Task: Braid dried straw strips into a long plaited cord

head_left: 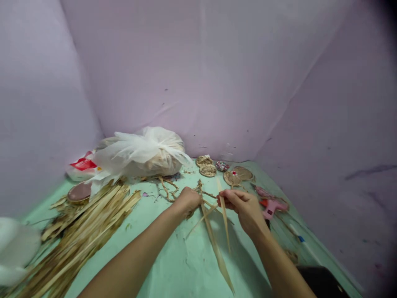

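Note:
My left hand [189,200] is closed around the gathered end of a braid of dried plant strips, just above the table. Long loose strips [214,244] fan out from it toward me, and a braided or twisted piece [200,186] shows beyond the fingers. My right hand [243,207] pinches one pale flat dried strip [223,215] between thumb and fingers, its ends hanging past the grip above and below. Most of what lies inside the left fist is hidden.
A bundle of dried strips [89,231] lies at left beside a tied white plastic bag [149,153]. Coiled round pieces [207,170] and a beaded cluster [222,166] sit along the back. A pink glue gun [273,207] lies at right. A dark object [321,283] stands near the front right.

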Demonstrator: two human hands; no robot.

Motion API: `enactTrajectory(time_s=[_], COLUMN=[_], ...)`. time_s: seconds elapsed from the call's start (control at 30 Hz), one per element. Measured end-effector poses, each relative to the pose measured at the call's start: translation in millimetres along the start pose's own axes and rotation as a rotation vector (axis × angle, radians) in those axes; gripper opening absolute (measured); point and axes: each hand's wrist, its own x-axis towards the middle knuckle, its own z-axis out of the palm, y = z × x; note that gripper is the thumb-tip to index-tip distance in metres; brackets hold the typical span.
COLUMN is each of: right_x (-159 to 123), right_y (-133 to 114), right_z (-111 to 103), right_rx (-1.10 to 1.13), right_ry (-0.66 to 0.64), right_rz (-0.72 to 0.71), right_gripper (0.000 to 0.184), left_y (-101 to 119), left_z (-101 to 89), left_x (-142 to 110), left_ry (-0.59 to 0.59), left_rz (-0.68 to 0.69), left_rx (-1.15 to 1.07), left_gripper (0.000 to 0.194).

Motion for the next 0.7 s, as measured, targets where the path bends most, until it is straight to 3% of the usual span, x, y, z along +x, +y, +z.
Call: enactTrajectory(time_s=[0.13,0.23,0.33,0.43,0.7], right_x=[7,11,13,13,11], right_y=[4,7,8,8,13], right_z=[5,-2,-17,-29,-24], right_rx=[-0.064,-0.039,-0.096,-0.184,-0.294], right_ry=[-0.011,0.018,0.101,0.068,-0.015], right_rz=[0.055,0.114,0.305,0.44,0.414], right_gripper=[0.02,0.03,0.02,0.013,0.022], left_y=[2,2,1,-1,-1], left_z=[1.3,1.9,1.9,1.5,1.0], left_x=[-5,-5,-2,1,1], left_ry=[-0.011,-0.021,-0.033,-0.042,-0.044], left_rz=[0.029,0.041,0.047,0.05,0.058], left_rx=[0.101,0.133,0.142,0.146,0.174], left_gripper=[0.016,0.015,0.013,0.014,0.012])
